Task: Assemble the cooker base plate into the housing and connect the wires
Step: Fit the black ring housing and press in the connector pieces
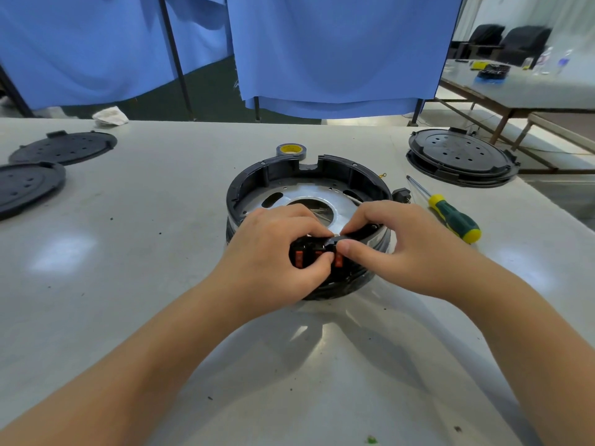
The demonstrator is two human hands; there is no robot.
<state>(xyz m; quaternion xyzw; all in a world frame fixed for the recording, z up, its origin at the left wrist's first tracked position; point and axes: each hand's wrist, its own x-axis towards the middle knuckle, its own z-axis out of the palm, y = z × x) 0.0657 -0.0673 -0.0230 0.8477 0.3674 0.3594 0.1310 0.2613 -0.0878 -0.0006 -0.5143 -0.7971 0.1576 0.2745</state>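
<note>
A round black cooker housing [273,170] stands upside down in the middle of the table. Inside it lies a silver metal plate [309,193] with a round hole at its centre. At the housing's near rim sits a black switch panel with orange rocker switches [299,257]. My left hand [277,252] grips this panel, thumb across its front. My right hand [396,249] pinches a black strip [351,235] at the panel's top edge, thumb and forefinger curled. The wires behind the panel are mostly hidden by my fingers.
A green and yellow screwdriver [450,214] lies right of the housing. A roll of dark tape [291,150] stands behind it. Black round covers lie at the far left [61,149] and stacked at the far right [460,156]. Blue curtains hang beyond the table's far edge.
</note>
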